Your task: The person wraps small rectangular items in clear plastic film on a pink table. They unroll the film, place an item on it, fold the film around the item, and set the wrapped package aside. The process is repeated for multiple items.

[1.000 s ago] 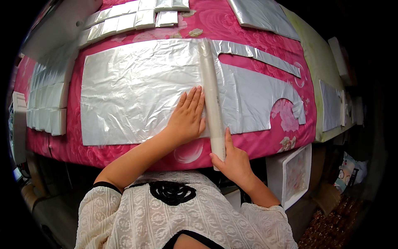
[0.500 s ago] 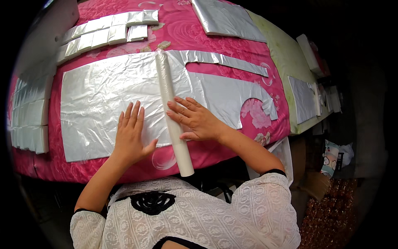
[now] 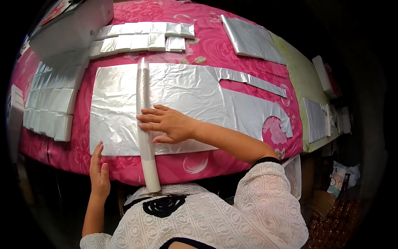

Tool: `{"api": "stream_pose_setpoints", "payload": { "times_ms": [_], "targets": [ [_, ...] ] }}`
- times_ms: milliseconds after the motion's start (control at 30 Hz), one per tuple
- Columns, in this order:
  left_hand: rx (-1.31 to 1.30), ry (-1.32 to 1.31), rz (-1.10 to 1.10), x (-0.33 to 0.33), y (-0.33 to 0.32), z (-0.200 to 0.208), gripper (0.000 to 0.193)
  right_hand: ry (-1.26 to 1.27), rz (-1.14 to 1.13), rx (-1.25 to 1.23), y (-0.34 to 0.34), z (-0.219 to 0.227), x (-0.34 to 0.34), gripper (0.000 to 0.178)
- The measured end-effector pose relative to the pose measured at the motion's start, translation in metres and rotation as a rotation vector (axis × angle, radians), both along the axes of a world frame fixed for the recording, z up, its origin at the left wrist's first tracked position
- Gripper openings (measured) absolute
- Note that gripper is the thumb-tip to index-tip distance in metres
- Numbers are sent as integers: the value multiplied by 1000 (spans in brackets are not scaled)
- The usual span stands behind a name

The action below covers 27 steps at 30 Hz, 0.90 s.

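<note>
A flat, shiny, whitish plastic bag with handle cut-outs at its right end lies on the pink patterned cloth. Across its left part rests a long whitish tube, its near end past the cloth's edge by my clothing. My right hand lies on top of the tube, fingers stretched over it and not wrapped round it. By the bag's near left corner, my left hand is held up on edge with fingers straight and nothing in it, apart from the tube.
Rows of small folded plastic packets lie beyond the bag, and more packets sit at the left. A translucent plastic bin stands at the far left. A stack of flat bags lies far right, near a pale green cloth.
The tube has travelled left across the bag with my right hand on it. My left hand has left the bag and moved left and nearer me. The whole view has shifted.
</note>
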<state>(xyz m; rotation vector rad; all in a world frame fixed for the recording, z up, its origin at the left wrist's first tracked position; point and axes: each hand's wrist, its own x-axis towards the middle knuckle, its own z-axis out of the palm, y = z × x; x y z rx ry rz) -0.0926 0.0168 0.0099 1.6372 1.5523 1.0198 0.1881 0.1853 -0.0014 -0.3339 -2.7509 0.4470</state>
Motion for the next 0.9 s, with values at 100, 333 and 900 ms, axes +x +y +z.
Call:
{"api": "stream_pose_setpoints", "payload": {
  "times_ms": [100, 333, 900],
  "targets": [
    [-30, 3, -6, 5, -15, 6, 50, -60, 82, 7, 5, 3, -35, 59],
    [-174, 139, 119, 21, -29, 5, 65, 0, 136, -60, -2, -1, -175, 44],
    [-674, -1400, -407, 6, -13, 13, 84, 1122, -74, -1813, -13, 48, -135, 64]
  ]
}}
